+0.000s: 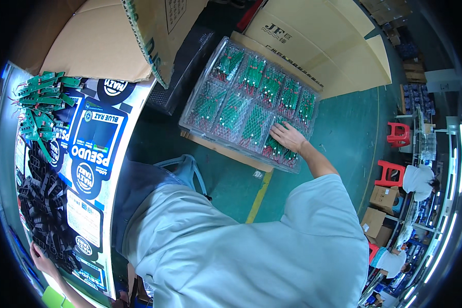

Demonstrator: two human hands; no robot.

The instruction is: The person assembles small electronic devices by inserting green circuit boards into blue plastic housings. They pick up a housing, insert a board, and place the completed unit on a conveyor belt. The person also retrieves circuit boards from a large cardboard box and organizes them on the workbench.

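My right hand (288, 137) reaches out to a clear plastic tray (230, 134) and lies over one of its near compartments, fingers stretched onto the bundled green circuit boards (276, 149). Thin red wires show among the boards, and several other compartments hold similar bundles. At the lower left, my left hand (42, 261) rests beside a heap of small black plastic parts (49, 215) on the worktable. Its visible fingers are extended along the heap's edge, with nothing seen in them. Farther up the table lies a loose pile of green circuit strips (41, 105).
The tray sits on a cardboard box whose large flap (313, 46) stands up behind it. Another carton (102, 41) covers the table's far end. A dark crate (182, 72) stands between table and tray. Red stools (390, 173) and seated people are at the far right.
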